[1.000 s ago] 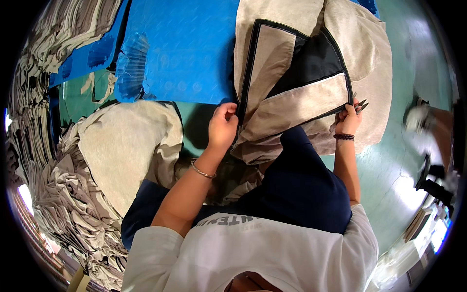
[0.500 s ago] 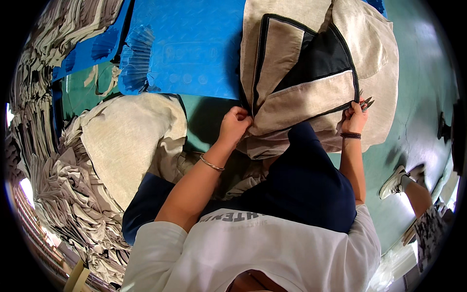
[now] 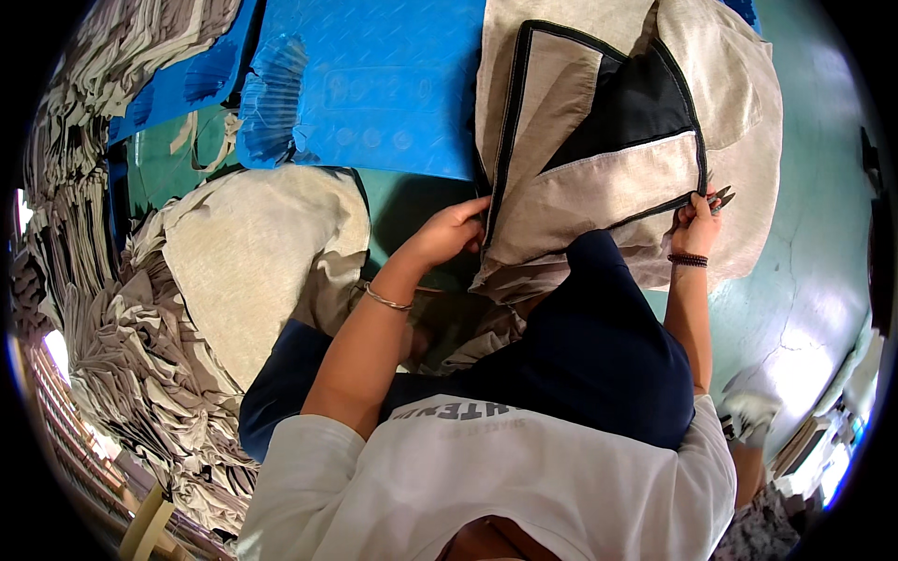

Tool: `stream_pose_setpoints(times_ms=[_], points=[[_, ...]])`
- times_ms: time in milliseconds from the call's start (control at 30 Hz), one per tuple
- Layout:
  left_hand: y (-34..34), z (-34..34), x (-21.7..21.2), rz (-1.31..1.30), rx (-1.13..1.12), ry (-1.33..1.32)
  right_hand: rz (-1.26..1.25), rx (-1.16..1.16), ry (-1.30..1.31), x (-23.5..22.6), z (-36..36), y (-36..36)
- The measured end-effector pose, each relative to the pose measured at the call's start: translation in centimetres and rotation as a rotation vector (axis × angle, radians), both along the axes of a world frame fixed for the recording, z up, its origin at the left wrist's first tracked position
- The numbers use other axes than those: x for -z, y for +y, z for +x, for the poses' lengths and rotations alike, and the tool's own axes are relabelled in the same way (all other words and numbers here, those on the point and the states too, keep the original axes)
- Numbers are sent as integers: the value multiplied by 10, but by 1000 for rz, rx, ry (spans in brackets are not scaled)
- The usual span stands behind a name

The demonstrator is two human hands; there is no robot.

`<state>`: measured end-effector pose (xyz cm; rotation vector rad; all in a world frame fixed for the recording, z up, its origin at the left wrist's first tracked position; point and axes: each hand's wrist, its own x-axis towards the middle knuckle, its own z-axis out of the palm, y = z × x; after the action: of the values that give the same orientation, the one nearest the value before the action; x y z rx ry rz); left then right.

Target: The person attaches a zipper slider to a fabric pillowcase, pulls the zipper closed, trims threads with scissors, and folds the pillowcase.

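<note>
A beige cloth piece (image 3: 636, 173) with black edge binding and a black inner panel lies spread before me, its near part over my knee. My left hand (image 3: 449, 232) is at its left edge, the index finger stretched out and apart from the lower fingers, fingertips touching or just beside the binding. My right hand (image 3: 695, 224) pinches the bound corner at the right. Small metal snips (image 3: 721, 197) stay tucked in that same hand, blades pointing outward past the fingers.
A blue plastic surface (image 3: 383, 103) lies beyond my left hand. Beige cloth (image 3: 267, 243) drapes at my left, beside a large heap of folded cloth (image 3: 140, 374). Green floor (image 3: 804, 234) stretches to the right. Another person's leg (image 3: 748, 467) is at the lower right.
My left hand has loosened its pinch, and its index finger now reaches along the cloth's left edge. My right hand keeps its hold. The other person's leg has moved nearer the bottom.
</note>
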<state>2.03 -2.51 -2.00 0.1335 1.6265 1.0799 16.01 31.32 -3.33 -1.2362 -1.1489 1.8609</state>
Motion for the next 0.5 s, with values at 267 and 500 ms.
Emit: stream_pose_setpoints(times_ms=[267,500], points=[[32,10,-15,-490,518,979,-8,-4,-3,1,2,1],[6,20,8,-243,-45,837,5,-6,-17,-2,1,0]])
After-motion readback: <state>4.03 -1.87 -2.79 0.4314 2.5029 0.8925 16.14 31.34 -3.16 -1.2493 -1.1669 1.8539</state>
